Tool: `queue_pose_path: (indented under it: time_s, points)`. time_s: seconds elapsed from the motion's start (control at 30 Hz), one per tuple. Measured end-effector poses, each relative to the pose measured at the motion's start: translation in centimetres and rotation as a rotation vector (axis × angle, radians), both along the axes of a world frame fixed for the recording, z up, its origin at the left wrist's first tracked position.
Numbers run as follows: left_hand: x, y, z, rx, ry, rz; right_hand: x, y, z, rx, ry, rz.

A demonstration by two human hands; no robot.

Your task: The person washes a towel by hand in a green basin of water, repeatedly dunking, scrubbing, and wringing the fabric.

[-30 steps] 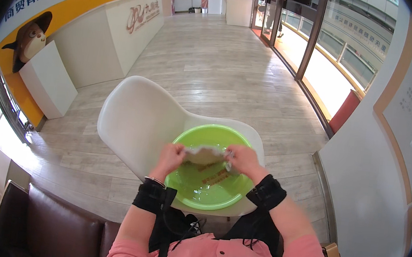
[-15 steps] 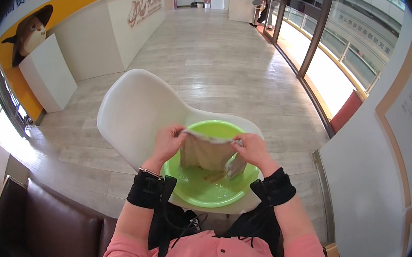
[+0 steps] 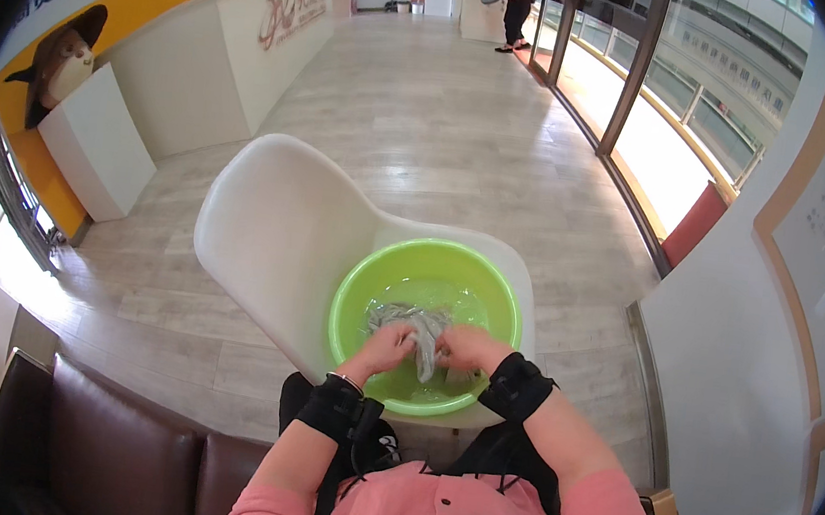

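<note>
A wet grey cloth (image 3: 425, 357) lies bunched in the water of a round, bright green basin (image 3: 346, 289). My left hand (image 3: 387, 346) grips its left part, fingers closed on the fabric. Close beside it, my right hand (image 3: 469, 349) is also closed on the cloth, near the middle of the basin. Part of the cloth spreads beyond the hands toward the far side, and some of it is hidden under the right hand. The basin stands on the seat of a white moulded chair (image 3: 275, 228) in front of me.
A brown leather sofa (image 3: 125, 408) is at my lower left. A white counter (image 3: 207, 55) and a white pedestal (image 3: 102, 150) with a hatted figure stand at the far left. Glass doors (image 3: 593, 70) line the right. A person (image 3: 517, 12) stands near the far doorway.
Both hands have come down and nearer to me. The cloth, held up stretched between them before, is now lowered and gathered in the water. The distant person has come more into view.
</note>
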State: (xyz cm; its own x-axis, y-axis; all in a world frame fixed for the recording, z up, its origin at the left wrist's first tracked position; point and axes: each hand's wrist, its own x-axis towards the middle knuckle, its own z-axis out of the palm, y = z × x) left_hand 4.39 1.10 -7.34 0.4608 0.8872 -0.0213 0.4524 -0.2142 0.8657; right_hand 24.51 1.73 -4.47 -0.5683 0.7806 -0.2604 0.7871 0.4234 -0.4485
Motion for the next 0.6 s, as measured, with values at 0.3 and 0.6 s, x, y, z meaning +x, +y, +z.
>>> queue_pose_path:
  time_s: [0.3,0.6]
  points:
    - [1.7,0.2,10.1,0.132,-0.413,-0.035,-1.0,1.1,11.0,0.005,0.613,-0.269]
    - [0.9,0.9,7.4,-0.128,-0.391,0.152,-0.8,0.8,8.4,0.149,0.764,-0.345]
